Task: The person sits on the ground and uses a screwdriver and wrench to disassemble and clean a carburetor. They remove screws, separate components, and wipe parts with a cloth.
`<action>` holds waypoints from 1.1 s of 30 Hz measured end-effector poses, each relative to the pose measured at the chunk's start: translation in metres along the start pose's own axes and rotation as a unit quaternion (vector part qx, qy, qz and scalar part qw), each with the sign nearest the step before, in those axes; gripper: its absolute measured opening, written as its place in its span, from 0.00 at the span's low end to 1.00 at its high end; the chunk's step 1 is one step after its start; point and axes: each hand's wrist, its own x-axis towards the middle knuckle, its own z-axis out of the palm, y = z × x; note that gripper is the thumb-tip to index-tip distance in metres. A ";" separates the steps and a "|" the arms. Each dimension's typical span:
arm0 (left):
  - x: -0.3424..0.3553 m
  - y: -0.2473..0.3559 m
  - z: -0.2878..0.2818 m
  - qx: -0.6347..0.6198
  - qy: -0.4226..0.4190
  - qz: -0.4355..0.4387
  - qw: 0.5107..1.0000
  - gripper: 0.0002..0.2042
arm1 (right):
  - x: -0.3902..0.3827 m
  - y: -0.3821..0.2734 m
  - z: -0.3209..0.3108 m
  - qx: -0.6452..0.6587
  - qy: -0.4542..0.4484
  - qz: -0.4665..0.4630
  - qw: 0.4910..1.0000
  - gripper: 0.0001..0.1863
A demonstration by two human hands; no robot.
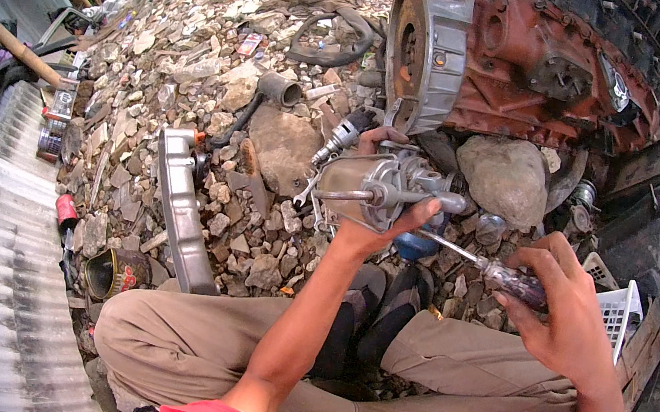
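Note:
My left hand (382, 233) is wrapped round a grey metal engine part (366, 179) with a rounded housing and a rod sticking out to the left. Its thumb lies over the near side, while some fingertips show at the far side. In my right hand (565, 314) is a screwdriver (514, 284) with a dark, worn handle, pinched between thumb and fingers. The shaft points left to the right lower side of the part; whether the tip touches it is hidden. Just beneath the part shows a blue rounded thing (415, 246).
A large red-brown engine block (517, 71) with a grey bell housing (447, 59) stands beyond, beside a big stone (502, 181). To the left lie a long metal cover (184, 220), a wrench (304, 194) and a corrugated sheet (28, 267). A white plastic crate (617, 311) sits right, on rubble.

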 end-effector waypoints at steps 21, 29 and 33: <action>-0.013 -0.013 -0.015 -0.266 0.063 -0.190 0.943 0.26 | 0.004 0.004 0.000 0.134 -0.037 0.078 0.987 0.13; -0.011 -0.007 -0.008 -0.220 0.045 -0.150 0.963 0.32 | 0.006 -0.003 -0.003 0.125 -0.072 0.096 0.985 0.12; -0.010 -0.008 -0.008 -0.238 0.024 -0.159 0.958 0.37 | 0.005 0.000 0.001 0.137 -0.061 0.083 0.985 0.10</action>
